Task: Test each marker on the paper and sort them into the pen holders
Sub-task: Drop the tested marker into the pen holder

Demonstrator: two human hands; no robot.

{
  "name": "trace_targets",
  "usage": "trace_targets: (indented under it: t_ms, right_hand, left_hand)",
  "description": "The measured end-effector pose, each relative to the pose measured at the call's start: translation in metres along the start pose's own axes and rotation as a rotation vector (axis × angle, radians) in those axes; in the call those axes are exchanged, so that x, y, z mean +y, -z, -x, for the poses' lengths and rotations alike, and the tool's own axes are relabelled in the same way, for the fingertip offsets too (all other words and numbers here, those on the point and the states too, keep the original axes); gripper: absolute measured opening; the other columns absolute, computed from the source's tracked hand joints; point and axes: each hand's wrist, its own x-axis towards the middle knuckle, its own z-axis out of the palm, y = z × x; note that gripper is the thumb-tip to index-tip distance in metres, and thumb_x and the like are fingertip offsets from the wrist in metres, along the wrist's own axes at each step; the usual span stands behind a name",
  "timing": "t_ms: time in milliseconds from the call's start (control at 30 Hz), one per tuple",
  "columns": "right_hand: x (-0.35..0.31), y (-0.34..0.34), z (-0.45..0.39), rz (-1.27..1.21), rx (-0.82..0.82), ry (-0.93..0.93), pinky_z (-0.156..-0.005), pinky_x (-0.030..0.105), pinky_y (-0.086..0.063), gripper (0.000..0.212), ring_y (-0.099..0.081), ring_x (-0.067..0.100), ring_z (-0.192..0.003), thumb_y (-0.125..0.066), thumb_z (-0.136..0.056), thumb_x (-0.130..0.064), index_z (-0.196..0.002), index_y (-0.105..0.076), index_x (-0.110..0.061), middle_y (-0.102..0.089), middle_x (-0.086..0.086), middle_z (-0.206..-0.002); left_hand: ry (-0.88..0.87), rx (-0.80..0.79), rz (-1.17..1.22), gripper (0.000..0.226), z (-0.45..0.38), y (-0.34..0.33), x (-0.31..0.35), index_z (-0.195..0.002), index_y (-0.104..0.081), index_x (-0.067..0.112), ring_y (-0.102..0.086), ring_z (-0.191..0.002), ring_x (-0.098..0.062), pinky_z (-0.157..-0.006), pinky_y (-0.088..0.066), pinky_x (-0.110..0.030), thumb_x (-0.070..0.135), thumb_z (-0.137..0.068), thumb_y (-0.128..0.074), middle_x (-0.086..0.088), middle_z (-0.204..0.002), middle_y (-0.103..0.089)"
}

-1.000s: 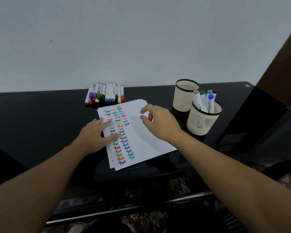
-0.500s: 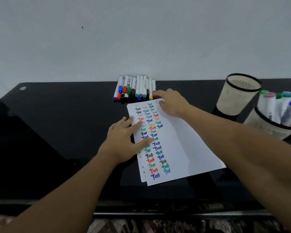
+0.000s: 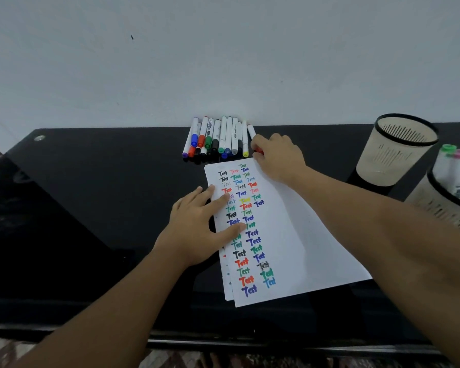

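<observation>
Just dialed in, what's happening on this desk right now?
A person is testing markers. The left hand lies flat on the paper, which already carries columns of coloured "Test" scribbles. The right hand is closing on a red-capped marker at the right end of the row of markers by the wall. The nearer pen holder already has a few markers; the farther pen holder looks empty from here.
</observation>
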Motion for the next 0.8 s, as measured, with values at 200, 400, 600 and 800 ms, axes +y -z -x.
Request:
trace_targets:
  t_ms: [200,400,600,800]
  right_hand:
    - [-0.003,0.004,-0.001,0.000,0.001,-0.010,-0.083,0.044,-0.053,0.022,-0.052,0.025,-0.100,-0.048,-0.105,-0.040,-0.121,-0.055,-0.026,-0.054,0.006,-0.112]
    - [0.001,0.023,0.012,-0.083,0.228,0.016,-0.069,0.043,-0.056,0.012,-0.057,0.024,-0.079,-0.052,-0.104,-0.023,-0.114,-0.051,-0.017,-0.058,0.008,-0.104]
    - [0.000,0.046,0.041,-0.237,0.456,0.164,-0.079,0.039,-0.055,0.019,-0.056,0.023,-0.093,-0.060,-0.100,-0.015,-0.119,-0.062,-0.009,-0.056,0.010,-0.111]
    - [-0.014,0.065,0.085,-0.092,0.225,0.345,-0.067,0.034,-0.045,0.032,-0.056,0.024,-0.087,-0.046,-0.109,-0.023,-0.141,-0.050,-0.019,-0.057,0.010,-0.116]
  left_hand:
    - [0.002,0.004,0.006,0.097,0.000,0.001,0.000,-0.155,-0.027,0.047,-0.002,-0.155,-0.012,-0.123,0.000,-0.040,0.097,-0.072,-0.026,0.012,-0.168,-0.013]
    - [0.004,-0.003,0.007,0.097,0.000,0.002,0.001,-0.155,-0.026,0.048,-0.001,-0.155,-0.012,-0.124,-0.001,-0.042,0.097,-0.072,-0.025,0.013,-0.168,-0.012]
    - [-0.002,0.017,0.022,0.095,0.001,0.002,0.001,-0.155,-0.029,0.047,-0.004,-0.155,-0.012,-0.124,-0.002,-0.042,0.096,-0.073,-0.029,0.012,-0.168,-0.014]
    - [-0.005,0.046,0.051,0.085,0.003,0.005,0.006,-0.155,-0.035,0.040,-0.007,-0.155,-0.014,-0.123,-0.003,-0.041,0.085,-0.082,-0.044,0.008,-0.167,-0.019]
